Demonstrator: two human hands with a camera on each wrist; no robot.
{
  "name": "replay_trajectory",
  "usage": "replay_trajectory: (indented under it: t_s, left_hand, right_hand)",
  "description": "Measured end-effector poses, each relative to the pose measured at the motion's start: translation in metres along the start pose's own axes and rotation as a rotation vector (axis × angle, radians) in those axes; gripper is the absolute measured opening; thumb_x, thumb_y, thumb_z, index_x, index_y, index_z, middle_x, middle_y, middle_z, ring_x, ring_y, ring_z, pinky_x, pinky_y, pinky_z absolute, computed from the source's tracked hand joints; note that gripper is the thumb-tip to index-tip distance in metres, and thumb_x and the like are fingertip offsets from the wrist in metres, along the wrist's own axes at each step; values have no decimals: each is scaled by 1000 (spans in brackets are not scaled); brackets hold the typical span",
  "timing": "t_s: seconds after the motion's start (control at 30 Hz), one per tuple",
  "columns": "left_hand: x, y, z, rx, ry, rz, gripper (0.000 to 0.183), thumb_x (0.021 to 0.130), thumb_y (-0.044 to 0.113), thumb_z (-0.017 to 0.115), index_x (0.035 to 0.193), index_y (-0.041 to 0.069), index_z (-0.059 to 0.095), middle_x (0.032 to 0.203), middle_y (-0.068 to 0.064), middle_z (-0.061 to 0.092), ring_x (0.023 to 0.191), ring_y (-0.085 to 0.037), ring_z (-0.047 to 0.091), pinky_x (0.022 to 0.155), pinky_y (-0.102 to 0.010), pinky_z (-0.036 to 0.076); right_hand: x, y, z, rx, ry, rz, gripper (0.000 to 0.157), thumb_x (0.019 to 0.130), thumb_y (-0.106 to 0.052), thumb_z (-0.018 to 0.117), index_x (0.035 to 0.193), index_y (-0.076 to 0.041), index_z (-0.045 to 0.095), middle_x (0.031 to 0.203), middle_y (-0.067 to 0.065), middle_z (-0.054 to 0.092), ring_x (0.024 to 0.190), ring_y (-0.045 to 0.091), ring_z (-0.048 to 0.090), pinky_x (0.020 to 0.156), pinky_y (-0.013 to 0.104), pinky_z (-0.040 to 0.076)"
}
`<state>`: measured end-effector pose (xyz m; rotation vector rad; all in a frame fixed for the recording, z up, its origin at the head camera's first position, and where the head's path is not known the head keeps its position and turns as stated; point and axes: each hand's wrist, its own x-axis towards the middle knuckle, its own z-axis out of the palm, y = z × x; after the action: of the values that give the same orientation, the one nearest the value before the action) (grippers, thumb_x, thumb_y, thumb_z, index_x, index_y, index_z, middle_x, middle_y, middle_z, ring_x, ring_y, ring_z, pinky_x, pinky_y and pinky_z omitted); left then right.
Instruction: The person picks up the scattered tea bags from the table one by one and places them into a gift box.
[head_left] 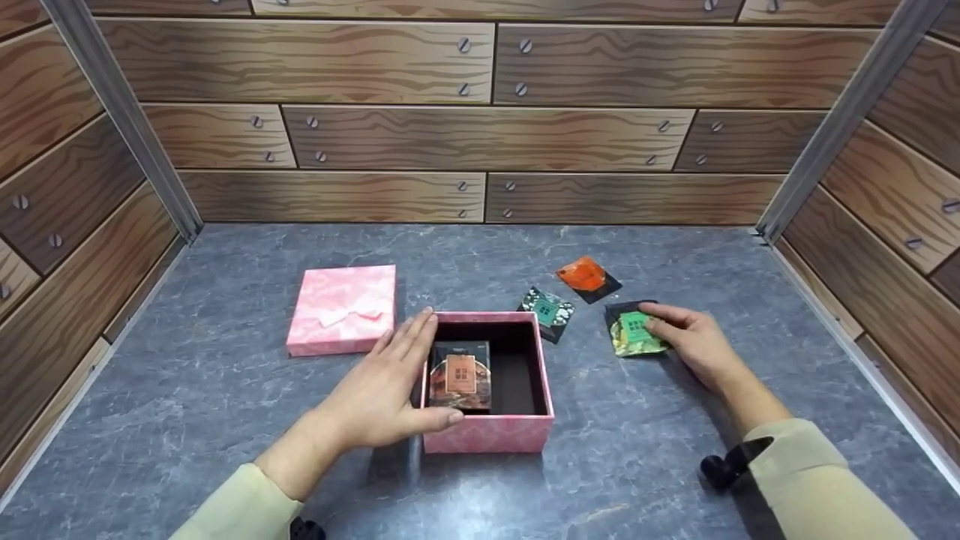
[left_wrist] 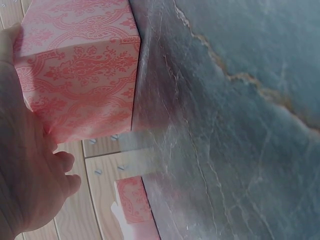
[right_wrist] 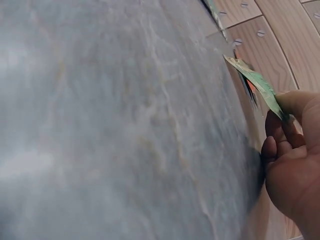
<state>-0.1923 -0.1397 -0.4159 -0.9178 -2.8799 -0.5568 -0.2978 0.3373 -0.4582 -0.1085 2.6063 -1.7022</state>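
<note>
My left hand (head_left: 386,386) rests against the left side of an uncovered pink patterned gift box (head_left: 484,435), fingers straight along the wall and thumb over the front rim. In the left wrist view the hand lies beside the tall pink wall of the box (left_wrist: 90,75). Inside, on the left, lies a dark packet with an orange-brown label (head_left: 460,375); the right part shows dark bottom. To the right, my right hand (head_left: 694,341) pinches the edge of a green-labelled packet (head_left: 634,334). In the right wrist view that packet (right_wrist: 257,82) is tilted between thumb and fingers.
A pink box lid with a bow (head_left: 349,300) lies left of the box. Behind the box's right corner is a dark packet with a teal label (head_left: 546,311). Farther back lies an orange and black packet (head_left: 586,277). Wood-patterned walls (head_left: 390,139) enclose the grey marbled table (head_left: 247,300).
</note>
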Motion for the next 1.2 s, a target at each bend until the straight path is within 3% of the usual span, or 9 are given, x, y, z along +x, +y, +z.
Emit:
replay_trajectory:
  t_s: [0.23,0.4,0.7,0.9,1.03,1.2]
  left_hand:
    - [1,0,1,3,7,6,124,90,83,54,169,0,6,177,-14,3,161,-37,14,130,-54,14]
    - [1,1,2,-2,11,9,124,91,82,55,169,-1,6,177,-14,4,161,-37,14,130,-54,14]
    - [0,1,2,-4,6,0,124,91,84,53,169,0,6,177,-14,3,162,-36,13,130,-53,12]
    - [0,1,1,-3,4,0,124,91,84,52,169,0,5,177,-14,3,162,-36,13,130,-53,12]
    - [-1,1,1,-2,8,1,124,90,84,53,169,0,6,177,-15,3,161,-37,13,130,-55,13]
    - [0,1,1,-6,10,5,124,91,83,54,169,-1,7,177,-15,4,162,-35,13,130,-54,13]
  right_hand:
    - [-9,-13,-3,-3,18,-10,58,98,-25,80,147,0,61,138,14,68,110,-2,60,92,13,49]
    - [-15,-34,3,9,7,-50,58,97,-18,81,148,2,60,132,14,71,99,-1,65,83,15,54]
    - [-33,-97,39,110,-78,-172,60,93,-4,81,148,4,59,118,20,74,96,11,73,84,25,62]
    - [-46,-125,67,171,-143,-297,60,89,9,78,146,11,57,107,21,76,92,13,74,81,27,63]
    - [-52,-135,86,97,-181,-391,59,87,7,81,142,10,61,110,23,75,89,14,74,78,25,62]
    - [-58,-143,108,-99,-213,-487,59,88,-11,87,142,-1,66,127,14,73,103,22,72,97,39,59]
